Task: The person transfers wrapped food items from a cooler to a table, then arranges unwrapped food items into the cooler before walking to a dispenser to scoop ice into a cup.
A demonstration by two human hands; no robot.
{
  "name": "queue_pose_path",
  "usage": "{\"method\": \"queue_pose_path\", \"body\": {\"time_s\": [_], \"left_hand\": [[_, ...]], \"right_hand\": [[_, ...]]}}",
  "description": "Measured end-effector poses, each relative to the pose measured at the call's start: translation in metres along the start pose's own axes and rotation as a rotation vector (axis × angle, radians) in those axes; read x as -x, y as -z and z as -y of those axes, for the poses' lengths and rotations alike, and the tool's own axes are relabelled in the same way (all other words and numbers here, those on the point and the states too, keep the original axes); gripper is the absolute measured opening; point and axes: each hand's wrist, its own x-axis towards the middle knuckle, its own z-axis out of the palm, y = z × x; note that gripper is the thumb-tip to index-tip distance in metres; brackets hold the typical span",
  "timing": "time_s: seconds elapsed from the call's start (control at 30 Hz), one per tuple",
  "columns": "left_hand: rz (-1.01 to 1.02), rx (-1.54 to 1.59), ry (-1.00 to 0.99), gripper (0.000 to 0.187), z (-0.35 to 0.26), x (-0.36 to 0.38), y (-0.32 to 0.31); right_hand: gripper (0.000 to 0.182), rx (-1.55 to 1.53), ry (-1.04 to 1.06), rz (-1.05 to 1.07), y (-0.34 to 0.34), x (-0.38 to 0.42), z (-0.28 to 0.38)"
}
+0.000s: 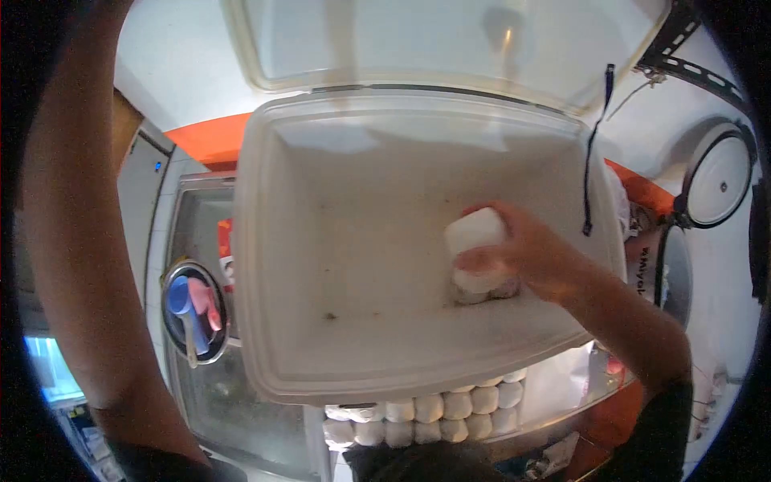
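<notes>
Inside a large, deep white plastic box [377, 241], my right hand [514, 245] reaches down at the right part of the floor. Its fingers are wrapped around a white rounded block [475, 230]. Beneath the hand another white rounded piece [474, 293] rests on the box floor, partly hidden. Small dark specks dot the bottom. The translucent lid [418, 44] stands raised behind the box. My left forearm runs up along the left side, and its hand is out of view.
Rows of several white rounded pieces [426, 418] lie in front of the box. To the left, a metal bowl [166, 317] holds blue and pink scoops [183, 301]. A round white lid [721, 177] stands raised at right, and a dark strap [595, 153] hangs over the box's right rim.
</notes>
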Motion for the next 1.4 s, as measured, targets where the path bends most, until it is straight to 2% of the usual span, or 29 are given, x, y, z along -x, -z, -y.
{"method": "queue_pose_path", "body": {"time_s": [0.07, 0.17, 0.2, 0.27, 0.3, 0.37, 0.4, 0.47, 0.57, 0.67, 0.7, 0.73, 0.8, 0.87, 0.9, 1.0, 1.1, 1.2, 1.23, 1.3, 1.33, 1.37, 1.4], "left_hand": [[-0.004, 0.102, -0.002, 0.06, -0.024, 0.034, 0.021], [-0.001, -0.064, 0.066, 0.071, -0.057, 0.098, 0.072], [0.019, -0.144, 0.13, 0.075, -0.064, 0.122, 0.091], [0.089, -0.289, 0.311, 0.082, -0.077, 0.185, 0.127], [0.127, -0.32, 0.424, 0.087, -0.084, 0.226, 0.144], [0.217, -0.307, 0.692, 0.074, -0.103, 0.322, 0.182], [0.208, -0.289, 0.781, 0.065, -0.117, 0.354, 0.181], [0.246, -0.2, 1.049, 0.06, -0.142, 0.415, 0.194], [0.24, -0.215, 1.395, 0.061, -0.185, 0.471, 0.198], [0.255, -0.19, 1.437, 0.065, -0.199, 0.491, 0.196], [0.03, -0.085, 1.587, 0.065, -0.199, 0.485, 0.188], [0.194, -0.196, 1.436, 0.061, -0.194, 0.479, 0.187], [0.192, -0.166, 1.361, 0.056, -0.183, 0.458, 0.184], [0.095, -0.115, 1.194, 0.052, -0.177, 0.44, 0.18], [0.05, -0.094, 1.105, 0.049, -0.172, 0.43, 0.177], [-0.312, 0.049, 0.95, 0.042, -0.18, 0.379, 0.144], [-0.094, 0.229, 0.733, 0.044, -0.183, 0.319, 0.128], [0.163, 0.504, 0.722, 0.05, -0.2, 0.258, 0.105], [0.283, 0.57, 0.704, 0.057, -0.195, 0.248, 0.099], [0.559, 0.656, 0.619, 0.077, -0.183, 0.232, 0.085], [0.394, 0.654, 0.865, 0.073, -0.201, 0.22, 0.069], [0.221, 0.644, 1.106, 0.068, -0.22, 0.209, 0.053], [0.243, 0.679, 1.064, 0.074, -0.216, 0.208, 0.047]], "right_hand": [[0.077, 0.221, -0.031, 0.078, -0.037, -0.034, -0.005], [0.074, 0.368, -0.08, 0.249, -0.092, -0.08, -0.023], [0.078, 0.48, -0.083, 0.248, -0.113, -0.095, -0.03], [0.087, 0.711, -0.1, 0.25, -0.15, -0.12, -0.049], [0.091, 0.658, -0.143, 0.27, -0.161, -0.13, -0.064], [0.099, 0.552, -0.232, 0.296, -0.179, -0.144, -0.087], [0.1, 0.516, -0.234, 0.274, -0.186, -0.146, -0.093], [0.102, 0.454, -0.24, 0.231, -0.197, -0.146, -0.104], [0.086, 0.612, -0.156, 0.12, -0.211, -0.136, -0.097], [0.072, 0.685, -0.128, 0.347, -0.188, -0.141, -0.087], [0.068, 0.828, -0.059, 0.396, -0.164, -0.146, -0.084], [0.064, 0.97, 0.016, 0.45, -0.137, -0.156, -0.076], [0.06, 1.176, -0.278, 0.39, -0.069, -0.171, -0.061], [0.061, 1.335, -0.478, 0.341, -0.01, -0.164, -0.069], [0.062, 1.366, -0.541, 0.333, 0.013, -0.159, -0.08], [0.066, 1.348, -0.606, 0.337, 0.048, -0.151, -0.114], [0.069, 1.246, -0.584, 0.318, 0.056, -0.148, -0.121], [0.073, 1.022, -0.463, 0.261, 0.053, -0.131, -0.086], [0.075, 0.896, -0.386, 0.312, 0.046, -0.121, -0.065], [0.071, 0.624, -0.205, 0.556, 0.023, -0.103, -0.016], [0.07, 0.59, -0.008, 0.547, 0.006, -0.064, 0.031], [0.067, 0.51, 0.211, 0.55, -0.01, -0.044, 0.048], [0.06, 0.384, 0.281, 0.531, -0.025, -0.023, 0.066]]}}
